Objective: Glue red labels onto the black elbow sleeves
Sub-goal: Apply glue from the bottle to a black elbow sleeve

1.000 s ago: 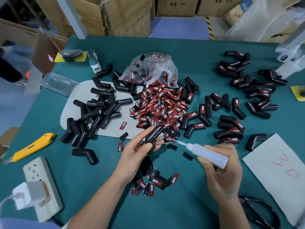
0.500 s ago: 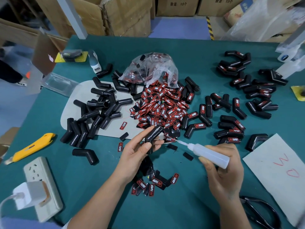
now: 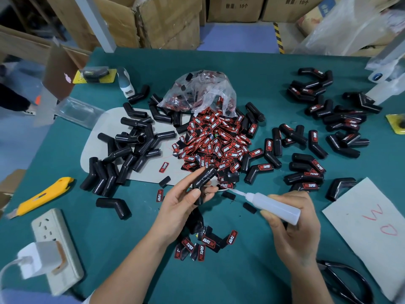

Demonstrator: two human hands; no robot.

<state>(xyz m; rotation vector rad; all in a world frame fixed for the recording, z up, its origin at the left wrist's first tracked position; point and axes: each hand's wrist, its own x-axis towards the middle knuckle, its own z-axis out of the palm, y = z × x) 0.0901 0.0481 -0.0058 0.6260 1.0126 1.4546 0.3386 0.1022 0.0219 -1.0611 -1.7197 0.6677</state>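
My left hand (image 3: 182,202) grips a black elbow sleeve (image 3: 204,178) just above the table. My right hand (image 3: 291,229) holds a white glue bottle (image 3: 274,207), whose thin nozzle points left at the sleeve and nearly touches the left fingertips. A heap of red labels (image 3: 214,141) lies behind the hands, spilling from a clear plastic bag (image 3: 197,93). Unlabelled black sleeves (image 3: 129,148) are piled at the left. Sleeves bearing red labels (image 3: 306,170) lie at the right. A few loose labels (image 3: 208,242) sit between my forearms.
A yellow utility knife (image 3: 41,198) and a white power strip (image 3: 57,244) with a plugged charger lie at the left front. A white paper sheet (image 3: 372,227) and black scissors (image 3: 348,279) are at the right front. Cardboard boxes stand behind the green table (image 3: 241,281).
The glue bottle's nozzle has edged slightly left toward the sleeve. Both hands otherwise stay where they were.
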